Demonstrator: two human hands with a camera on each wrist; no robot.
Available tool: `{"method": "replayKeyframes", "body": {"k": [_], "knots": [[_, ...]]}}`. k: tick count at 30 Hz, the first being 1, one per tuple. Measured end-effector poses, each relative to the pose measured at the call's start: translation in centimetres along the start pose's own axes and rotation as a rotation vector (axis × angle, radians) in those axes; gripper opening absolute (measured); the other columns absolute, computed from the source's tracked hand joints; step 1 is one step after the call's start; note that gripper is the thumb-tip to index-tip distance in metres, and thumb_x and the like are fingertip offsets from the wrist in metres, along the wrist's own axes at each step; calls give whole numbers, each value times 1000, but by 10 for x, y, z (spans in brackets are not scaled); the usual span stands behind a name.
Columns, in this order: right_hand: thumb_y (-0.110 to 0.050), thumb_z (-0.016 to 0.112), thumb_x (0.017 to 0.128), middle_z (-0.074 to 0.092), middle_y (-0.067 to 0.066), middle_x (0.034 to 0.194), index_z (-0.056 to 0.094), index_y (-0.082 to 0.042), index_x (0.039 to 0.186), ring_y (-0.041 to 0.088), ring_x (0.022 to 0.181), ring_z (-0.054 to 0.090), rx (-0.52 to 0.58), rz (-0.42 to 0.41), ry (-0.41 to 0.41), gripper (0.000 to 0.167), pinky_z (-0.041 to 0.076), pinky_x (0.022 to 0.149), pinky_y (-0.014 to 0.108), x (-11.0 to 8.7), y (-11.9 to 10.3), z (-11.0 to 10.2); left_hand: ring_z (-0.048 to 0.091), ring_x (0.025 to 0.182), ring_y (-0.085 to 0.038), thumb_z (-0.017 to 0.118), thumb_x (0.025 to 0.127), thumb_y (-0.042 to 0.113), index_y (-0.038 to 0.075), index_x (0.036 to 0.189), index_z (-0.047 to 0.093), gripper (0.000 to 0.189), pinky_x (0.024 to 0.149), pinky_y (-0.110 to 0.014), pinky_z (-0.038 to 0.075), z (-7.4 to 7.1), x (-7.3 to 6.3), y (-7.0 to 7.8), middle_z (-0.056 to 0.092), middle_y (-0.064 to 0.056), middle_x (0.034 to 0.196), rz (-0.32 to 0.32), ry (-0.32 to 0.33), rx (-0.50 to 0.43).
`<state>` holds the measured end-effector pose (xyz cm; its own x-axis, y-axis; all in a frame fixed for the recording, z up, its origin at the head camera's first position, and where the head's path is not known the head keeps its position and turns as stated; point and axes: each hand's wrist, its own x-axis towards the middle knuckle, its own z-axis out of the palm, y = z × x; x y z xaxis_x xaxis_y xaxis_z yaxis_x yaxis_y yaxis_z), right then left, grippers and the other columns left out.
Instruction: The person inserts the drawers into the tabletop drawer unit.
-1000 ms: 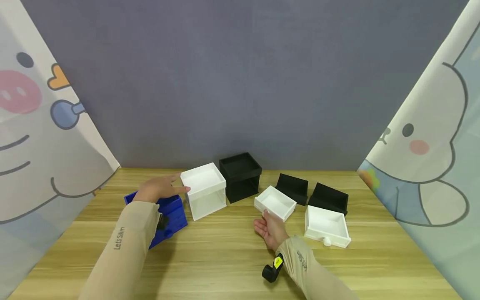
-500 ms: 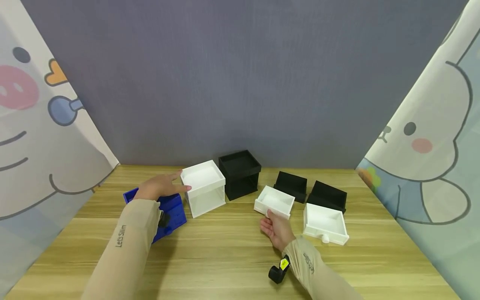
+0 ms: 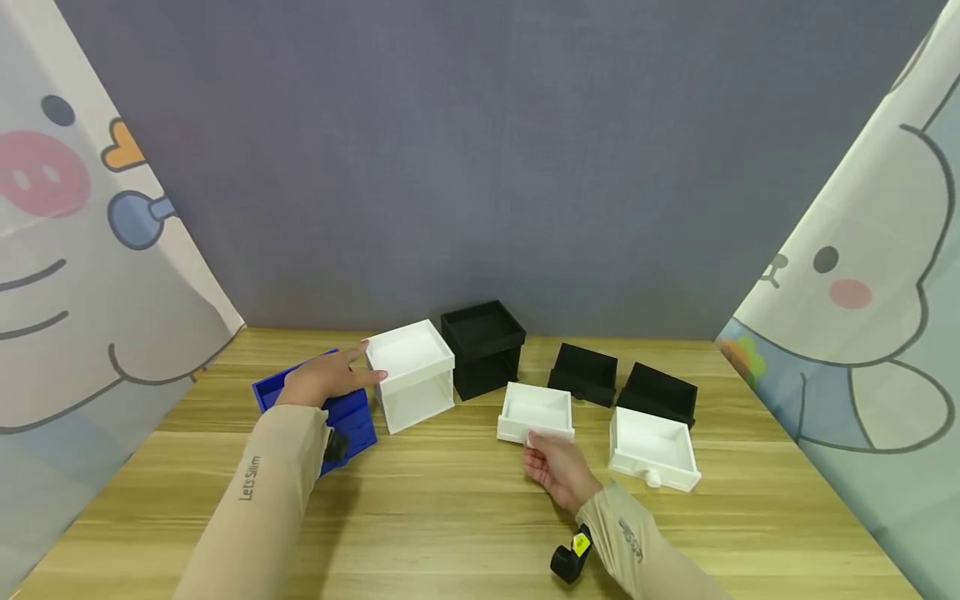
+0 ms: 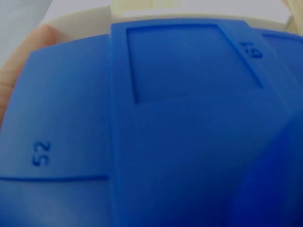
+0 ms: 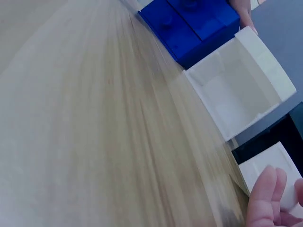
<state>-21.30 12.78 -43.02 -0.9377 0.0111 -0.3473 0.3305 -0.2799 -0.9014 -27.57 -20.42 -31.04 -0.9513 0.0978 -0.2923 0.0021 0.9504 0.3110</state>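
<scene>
My left hand [image 3: 318,379] reaches over a blue drawer box [image 3: 352,421]. Its outstretched thumb and index finger touch the left side of a white box shell [image 3: 408,358], whose open, hollow front shows in the right wrist view. Blue panels fill most of the left wrist view. With its fingertips, my right hand [image 3: 558,471] pinches the front of a small white drawer [image 3: 536,408], at its knob. That drawer is level and lies right of the white shell, near a black box shell [image 3: 483,354]. The knob is mostly hidden by the fingers.
Two black drawers [image 3: 583,373] [image 3: 658,396] lie tilted at the right. Before them sits a second white drawer [image 3: 654,450] with a round knob facing me. A grey panel [image 3: 480,167] closes off the back of the wooden table [image 3: 435,525].
My right hand has drawn the white drawer left and towards me, turning it so that its front faces me more squarely. My left hand stays at the white shell.
</scene>
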Motion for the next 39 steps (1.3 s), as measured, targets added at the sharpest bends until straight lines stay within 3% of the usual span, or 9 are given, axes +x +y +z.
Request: {"method": "replayKeyframes", "body": {"k": [6,17,22,25,27,39], "knots": [[-6,50,99,58,2,68,57,8,95,5,61,57,-52,23,-116,16,52,60,19,-5,-2,2,29,131,-53,45,85,74,18,155,15,94,95,-69,29,1,-3,1,28,-29,149,-34,3,8],[-12,52,99,59,1,73,59,7,98,6,66,58,-130,40,-277,21,53,65,21,-12,-3,-3,27,132,-53,43,88,71,19,155,11,91,96,-69,28,4,-5,-2,26,-29,149,-39,3,-27],[-10,50,99,60,1,74,60,4,94,5,64,58,-144,55,-338,18,52,64,20,-16,-4,-13,41,125,-49,39,86,75,26,155,11,90,79,-56,42,10,-4,2,30,-28,149,-43,36,-21],[-9,49,98,60,1,74,61,3,93,5,64,58,-137,68,-376,17,52,64,20,-19,-3,-16,48,118,-46,39,85,77,28,155,14,89,67,-44,41,12,-2,6,32,-27,148,-53,54,-9],[-8,49,97,60,1,74,61,2,92,6,64,59,-139,71,-397,16,52,64,20,-21,-3,-16,47,119,-46,40,84,77,29,155,16,89,65,-42,40,12,-2,8,33,-27,148,-61,62,-10],[-7,50,97,59,0,71,60,-1,86,4,61,59,-151,61,-449,16,52,61,20,-24,-1,4,35,129,-51,44,88,71,26,154,20,84,79,-56,42,15,-2,18,30,-28,148,-68,93,-40]]}}
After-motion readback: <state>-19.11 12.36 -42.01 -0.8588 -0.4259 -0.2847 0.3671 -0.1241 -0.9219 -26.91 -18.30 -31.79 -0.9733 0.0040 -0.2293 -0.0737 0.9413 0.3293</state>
